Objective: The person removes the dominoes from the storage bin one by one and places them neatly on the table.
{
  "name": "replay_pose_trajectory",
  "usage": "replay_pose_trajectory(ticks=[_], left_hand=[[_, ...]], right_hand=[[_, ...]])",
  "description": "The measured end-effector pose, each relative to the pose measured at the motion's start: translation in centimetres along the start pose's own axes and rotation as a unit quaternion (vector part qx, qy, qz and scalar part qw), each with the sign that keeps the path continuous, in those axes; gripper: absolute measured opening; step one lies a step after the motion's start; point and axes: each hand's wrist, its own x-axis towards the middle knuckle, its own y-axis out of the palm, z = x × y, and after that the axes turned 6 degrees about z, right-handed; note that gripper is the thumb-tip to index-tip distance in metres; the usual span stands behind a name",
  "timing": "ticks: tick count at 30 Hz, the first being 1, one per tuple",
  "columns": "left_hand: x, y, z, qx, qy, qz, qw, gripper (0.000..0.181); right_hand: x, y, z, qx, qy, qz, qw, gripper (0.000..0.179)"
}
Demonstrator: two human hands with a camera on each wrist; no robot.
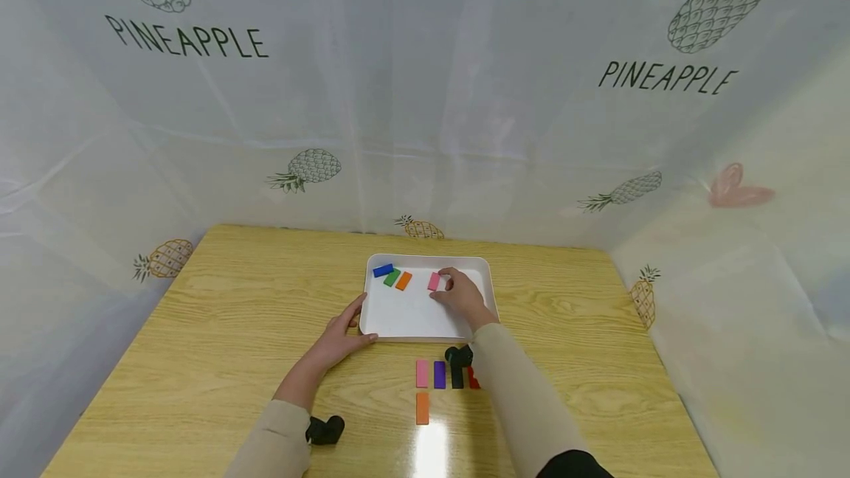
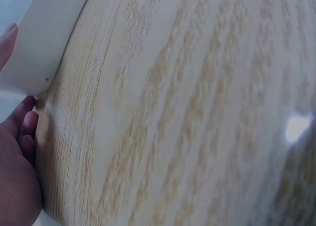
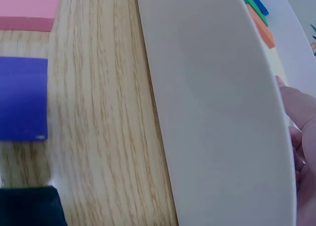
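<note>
In the white tray (image 1: 405, 319), the pink block (image 1: 434, 282) is pinched endwise by the half-open right hand (image 1: 465, 297); light pressure is advised, with the corner held by the spread left hand (image 1: 335, 342).

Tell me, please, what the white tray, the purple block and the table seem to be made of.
White tray: probably smooth plastic, given its even wall and rounded corners. Purple block: smooth, perhaps painted wood or plastic; its flat, even colour leaves this open. Table: wood or laminate, glossy, showing streaked grain and a bright reflection.
</note>
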Motion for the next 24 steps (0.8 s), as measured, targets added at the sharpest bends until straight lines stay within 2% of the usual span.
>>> replay_pose_trajectory(ticks=[6,12,24], left_hand=[[0.04,0.09,-0.16,0.002,0.002,0.004,1.0000,0.090],[-0.06,0.14,-0.38,0.007,0.000,0.006,1.0000,0.090],[-0.13,0.08,-0.23,0.012,-0.006,0.006,0.9999,0.090]], right_hand=[[-0.33,-0.01,0.02,-0.018,-0.001,-0.010,0.9998,0.048],[-0.73,-0.13,-0.08,0.004,-0.007,-0.006,1.0000,0.045],[-0.79,-0.12,-0.32,0.057,-0.009,0.042,0.9975,0.045]])
